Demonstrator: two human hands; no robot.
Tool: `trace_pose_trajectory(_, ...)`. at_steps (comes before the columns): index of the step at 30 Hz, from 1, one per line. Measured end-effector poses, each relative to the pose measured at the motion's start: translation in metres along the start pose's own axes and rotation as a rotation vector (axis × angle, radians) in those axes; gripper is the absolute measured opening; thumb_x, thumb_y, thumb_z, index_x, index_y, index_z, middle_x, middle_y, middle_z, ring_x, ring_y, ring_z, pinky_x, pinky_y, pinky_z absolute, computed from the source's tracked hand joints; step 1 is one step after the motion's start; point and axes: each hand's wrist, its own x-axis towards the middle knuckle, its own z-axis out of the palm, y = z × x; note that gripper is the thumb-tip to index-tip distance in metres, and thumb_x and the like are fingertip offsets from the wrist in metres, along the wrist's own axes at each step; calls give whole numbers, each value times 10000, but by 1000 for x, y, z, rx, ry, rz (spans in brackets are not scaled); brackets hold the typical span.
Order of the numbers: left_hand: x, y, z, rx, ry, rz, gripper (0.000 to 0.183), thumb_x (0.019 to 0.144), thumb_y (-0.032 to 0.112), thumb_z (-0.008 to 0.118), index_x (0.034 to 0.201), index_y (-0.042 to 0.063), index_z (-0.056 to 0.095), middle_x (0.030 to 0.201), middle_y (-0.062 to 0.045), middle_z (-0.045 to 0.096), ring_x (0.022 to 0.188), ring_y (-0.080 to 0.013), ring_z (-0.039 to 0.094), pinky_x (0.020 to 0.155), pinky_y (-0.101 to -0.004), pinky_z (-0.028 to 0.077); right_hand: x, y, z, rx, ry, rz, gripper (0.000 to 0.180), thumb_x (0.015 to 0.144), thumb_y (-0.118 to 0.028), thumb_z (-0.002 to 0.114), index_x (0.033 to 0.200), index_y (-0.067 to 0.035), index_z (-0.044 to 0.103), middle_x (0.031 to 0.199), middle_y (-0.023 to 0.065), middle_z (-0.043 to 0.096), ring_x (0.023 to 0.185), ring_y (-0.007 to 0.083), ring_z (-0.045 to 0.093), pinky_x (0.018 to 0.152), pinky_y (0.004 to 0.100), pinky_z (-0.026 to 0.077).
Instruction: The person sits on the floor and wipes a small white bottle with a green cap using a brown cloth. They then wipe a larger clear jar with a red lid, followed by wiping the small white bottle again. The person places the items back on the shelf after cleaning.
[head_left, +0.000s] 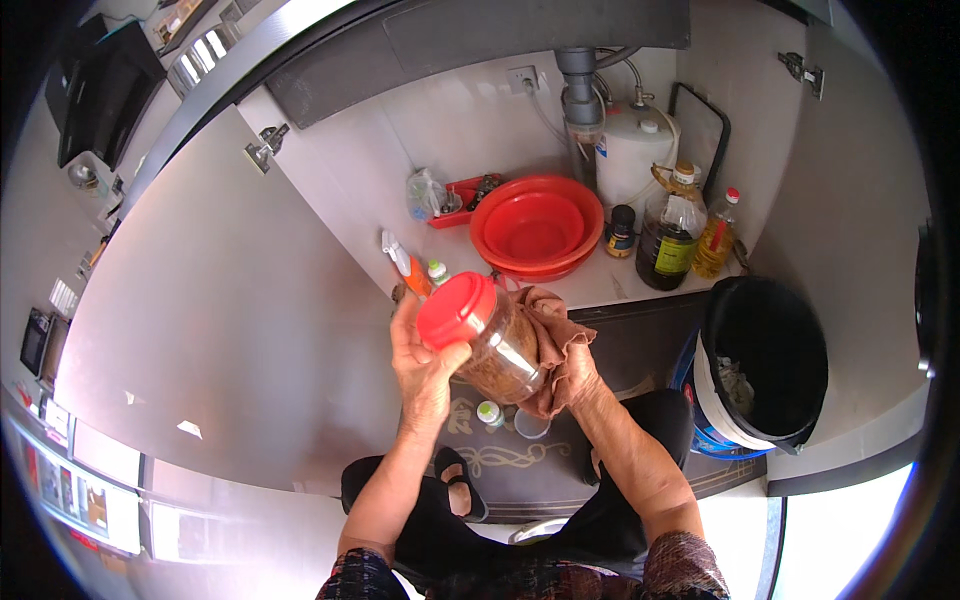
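A clear jar with a red screw lid and brown contents is tilted in the air before me. My left hand grips it at the lid end, thumb on the lid's edge. A brown cloth is in my right hand, pressed against the jar's side and base; the fingers are partly hidden by the cloth. Beneath the jar, on the dark mat, are a bottle with a green-and-white cap and a small clear cup.
Inside the open cabinet are red basins, a dark jar, a large oil bottle, a smaller oil bottle, a spray bottle and a white tank. A black-lined bin stands at right; the left cabinet door hangs open.
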Motion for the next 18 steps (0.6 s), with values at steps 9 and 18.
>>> trace_pose_trajectory(9, -14, -13, 10, 145, 34, -10, 771, 632, 115, 801, 1263, 13, 370, 1174, -111, 523, 1087, -207, 530, 952, -364, 434, 27, 18, -9, -148, 8, -302, 394, 923, -350, 504, 1192, -64, 539, 1171, 97, 582, 1053, 214, 566, 948, 343, 449)
trace_pose_trajectory(18, -14, -16, 5, 327, -56, -33, 925, 521, 103, 874, 1275, 18, 346, 1210, -115, 502, 1091, -211, 531, 952, -374, 445, -28, 18, 54, -1162, 81, -1036, 250, 920, -194, 509, 1094, -15, 522, 1031, 146, 519, 940, 266, 535, 860, 346, 423)
